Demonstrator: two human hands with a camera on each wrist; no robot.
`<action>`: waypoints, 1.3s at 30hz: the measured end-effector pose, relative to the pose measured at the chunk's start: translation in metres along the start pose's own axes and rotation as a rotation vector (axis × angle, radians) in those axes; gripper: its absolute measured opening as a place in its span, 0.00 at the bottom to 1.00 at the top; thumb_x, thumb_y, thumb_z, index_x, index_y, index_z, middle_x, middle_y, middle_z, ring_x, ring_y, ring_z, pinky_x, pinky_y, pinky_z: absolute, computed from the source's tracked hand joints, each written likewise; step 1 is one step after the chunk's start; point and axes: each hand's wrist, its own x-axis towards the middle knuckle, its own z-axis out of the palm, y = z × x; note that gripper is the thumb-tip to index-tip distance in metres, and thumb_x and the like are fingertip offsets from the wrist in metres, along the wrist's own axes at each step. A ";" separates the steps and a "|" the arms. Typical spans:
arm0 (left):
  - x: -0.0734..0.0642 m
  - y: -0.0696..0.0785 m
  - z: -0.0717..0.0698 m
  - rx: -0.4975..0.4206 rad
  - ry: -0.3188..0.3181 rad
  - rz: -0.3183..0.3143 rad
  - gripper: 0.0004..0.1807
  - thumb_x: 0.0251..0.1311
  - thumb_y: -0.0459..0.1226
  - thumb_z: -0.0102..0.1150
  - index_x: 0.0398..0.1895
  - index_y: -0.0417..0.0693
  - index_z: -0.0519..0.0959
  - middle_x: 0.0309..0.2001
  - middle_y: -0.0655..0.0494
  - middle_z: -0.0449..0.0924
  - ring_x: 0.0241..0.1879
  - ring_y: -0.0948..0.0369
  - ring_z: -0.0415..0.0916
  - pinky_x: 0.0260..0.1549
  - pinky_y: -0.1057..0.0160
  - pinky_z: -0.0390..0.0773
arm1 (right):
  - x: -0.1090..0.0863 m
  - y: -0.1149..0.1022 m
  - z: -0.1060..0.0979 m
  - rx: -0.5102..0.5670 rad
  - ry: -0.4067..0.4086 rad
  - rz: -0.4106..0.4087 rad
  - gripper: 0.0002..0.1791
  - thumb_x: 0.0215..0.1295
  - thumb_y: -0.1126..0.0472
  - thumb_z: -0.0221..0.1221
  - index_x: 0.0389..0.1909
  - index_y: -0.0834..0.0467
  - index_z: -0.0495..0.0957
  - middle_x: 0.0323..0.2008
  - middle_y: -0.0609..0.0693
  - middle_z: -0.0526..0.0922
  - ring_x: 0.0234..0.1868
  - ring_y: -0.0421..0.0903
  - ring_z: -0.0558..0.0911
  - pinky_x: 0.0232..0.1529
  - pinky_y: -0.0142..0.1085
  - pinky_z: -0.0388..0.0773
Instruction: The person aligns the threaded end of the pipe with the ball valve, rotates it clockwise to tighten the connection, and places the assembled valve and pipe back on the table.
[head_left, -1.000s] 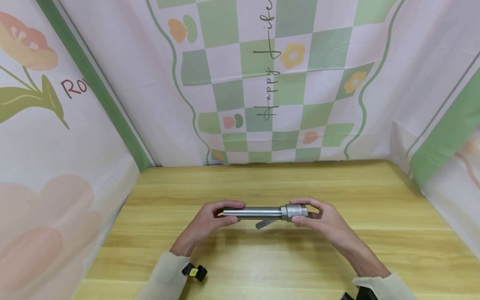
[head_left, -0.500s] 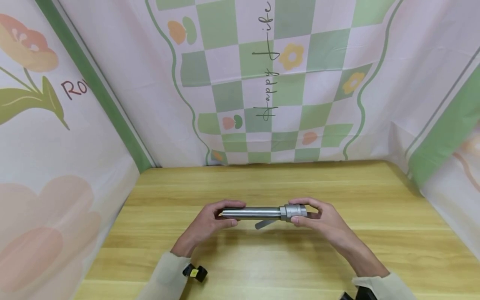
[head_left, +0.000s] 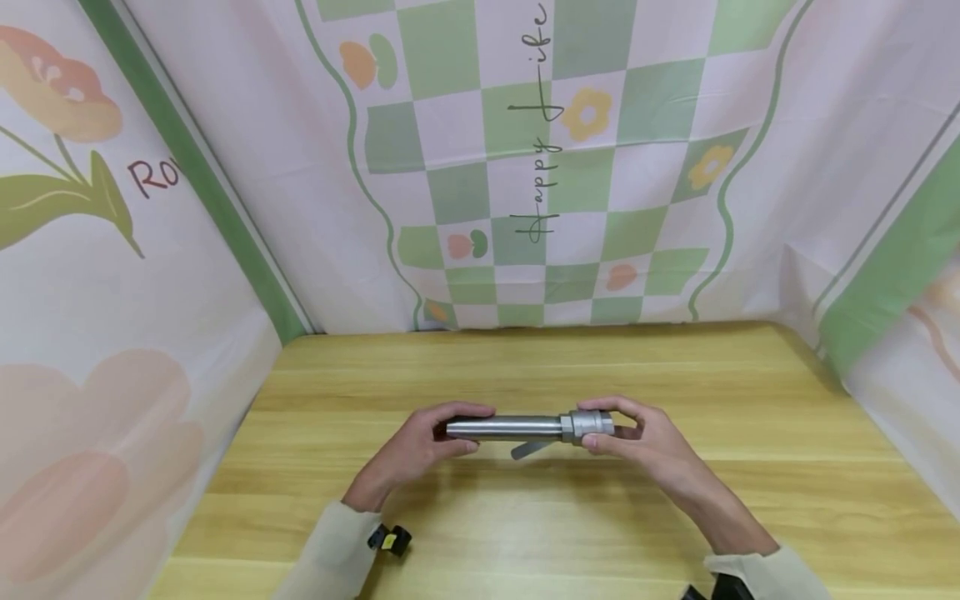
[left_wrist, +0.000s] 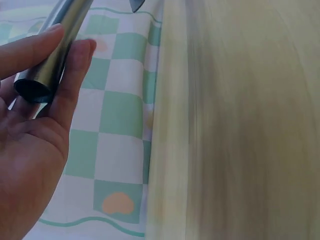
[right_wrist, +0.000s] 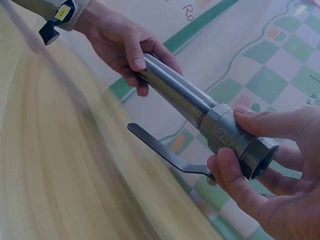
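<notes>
Pipe is held btwn both hands, one end in the valve, some threads exposed. L hand grips its free end, thumb vs. fingers; R hand pinches the valve body. Prob. best: keep both parts coaxial, R grip steady, twist w/ light L force, fingers clear of the handle. Below, apart: tabletop. Farther: checked cloth, hanging past its far edge.

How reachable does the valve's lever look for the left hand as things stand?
Probably yes: the lever points back toward the left hand with nothing visible between them, though that hand would likely have to loosen its hold on the pipe first.
</notes>
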 end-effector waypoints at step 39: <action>0.000 0.004 0.001 -0.117 0.029 -0.087 0.20 0.84 0.40 0.56 0.70 0.42 0.82 0.69 0.41 0.81 0.58 0.41 0.86 0.58 0.50 0.88 | 0.001 0.002 0.001 0.001 -0.007 0.015 0.28 0.71 0.60 0.72 0.69 0.63 0.79 0.66 0.71 0.76 0.53 0.47 0.89 0.54 0.44 0.90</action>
